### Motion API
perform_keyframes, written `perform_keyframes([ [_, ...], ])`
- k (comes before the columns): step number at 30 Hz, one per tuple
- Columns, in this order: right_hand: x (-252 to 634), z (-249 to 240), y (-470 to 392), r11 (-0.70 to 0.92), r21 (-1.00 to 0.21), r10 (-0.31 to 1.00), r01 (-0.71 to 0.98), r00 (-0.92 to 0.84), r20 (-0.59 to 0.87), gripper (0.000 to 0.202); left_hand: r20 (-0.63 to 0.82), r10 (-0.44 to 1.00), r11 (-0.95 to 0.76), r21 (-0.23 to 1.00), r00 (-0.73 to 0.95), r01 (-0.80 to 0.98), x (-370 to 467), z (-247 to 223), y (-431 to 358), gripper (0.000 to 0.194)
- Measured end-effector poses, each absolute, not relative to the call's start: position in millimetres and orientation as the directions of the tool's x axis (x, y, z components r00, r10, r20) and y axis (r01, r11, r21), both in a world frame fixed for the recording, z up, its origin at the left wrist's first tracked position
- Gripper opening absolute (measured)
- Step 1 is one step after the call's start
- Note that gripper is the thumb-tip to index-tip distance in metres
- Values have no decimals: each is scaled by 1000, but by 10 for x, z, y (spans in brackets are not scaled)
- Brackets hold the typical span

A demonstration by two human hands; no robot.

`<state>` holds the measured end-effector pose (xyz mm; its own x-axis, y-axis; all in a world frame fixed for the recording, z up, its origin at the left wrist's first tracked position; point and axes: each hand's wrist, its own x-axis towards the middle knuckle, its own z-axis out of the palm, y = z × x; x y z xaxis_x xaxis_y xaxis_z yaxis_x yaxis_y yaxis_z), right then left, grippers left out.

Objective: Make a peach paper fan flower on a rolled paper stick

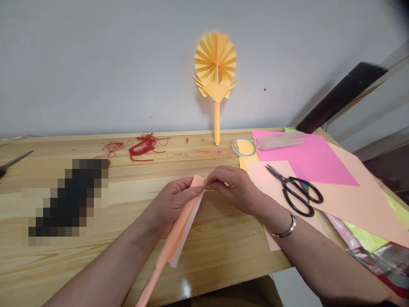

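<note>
Pale wood-grain bench (223, 245) fills most of the view, long edge up against a plain grey wall (111, 64). Nearest: slim peach paper tube (169, 245) w/ a loose flap, tilted over the bench, lower end running off the bottom of view. Narrow white strip (188, 227) lines the flap's R edge.

Left hand (175, 198): grip closed round the tube's upper part, thumb on top. Right hand (236, 187): thumb & fingertips pinched tog. at the upper corner, right by the L thumb; can't tell if strip or paper is btwn them. Silver bangle (292, 225) on R wrist.

R side, mid-distance: black-handled metal scissors (284, 181), blades twd the wall, lying partly on a small peach paper sheet (268, 182). Just beyond, a large pale peach sheet (351, 204), clear plastic packets (377, 256) by its near edge, bright pink sheet (306, 160) overlapping it, w/ a translucent plastic pouch (281, 141) on top.

L side: dark pixelated patch (68, 198), contents unreadable. Farther back: tangled red thread (143, 145), & white tape ring (233, 148) over yellow paper (248, 163). Farthest: yellow pleated-paper flower (217, 91), upright vs. the wall.
</note>
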<state>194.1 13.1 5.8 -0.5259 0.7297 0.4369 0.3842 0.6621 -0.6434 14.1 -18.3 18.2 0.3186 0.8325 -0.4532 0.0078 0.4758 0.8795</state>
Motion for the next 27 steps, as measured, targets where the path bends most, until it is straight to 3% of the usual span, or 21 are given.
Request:
perform_keyframes([
  [27, 1931, 64, 133, 649, -646, 740, 401, -530, 414, 12, -458, 823, 503, 863, 337, -54, 136, 141, -182, 20],
])
